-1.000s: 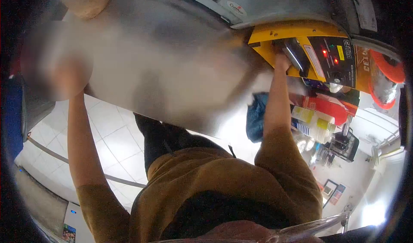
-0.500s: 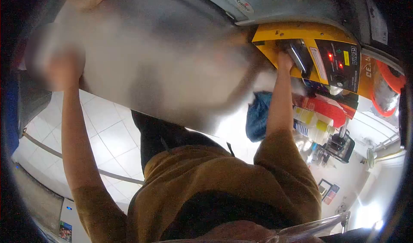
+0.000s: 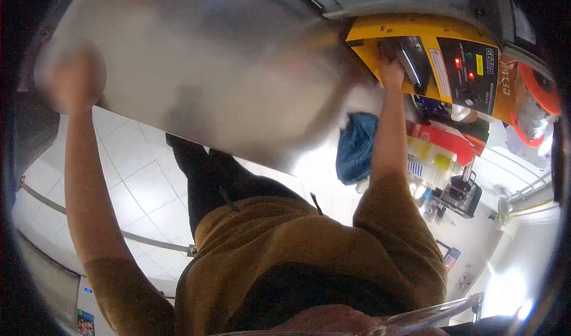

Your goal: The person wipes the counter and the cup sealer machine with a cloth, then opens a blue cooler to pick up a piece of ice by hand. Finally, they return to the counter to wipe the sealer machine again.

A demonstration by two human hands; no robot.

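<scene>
My right hand (image 3: 392,72) reaches into the front recess of a yellow machine marked GETRA (image 3: 372,31), which looks like a cup sealer. It is beside a dark part with a pale metal bar (image 3: 412,63). The fingertips are in shadow, so whether they grip anything is hidden. On the far left, my left hand (image 3: 72,77) is beyond the left end of a metal counter (image 3: 238,98). A blur covers this hand, and its fingers and anything in them cannot be made out.
Two red lights (image 3: 458,62) glow on the machine's black panel. A roll with red rims (image 3: 535,104) is at its right side. Below my right forearm are a blue cloth (image 3: 357,145) and stacked plastic cups (image 3: 431,157). A grey Crathco unit (image 3: 392,0) stands behind the counter.
The view has shifted slightly, and a round tan object at the top left has left the frame. My left hand sits a little farther left. My right hand stays at the yellow machine.
</scene>
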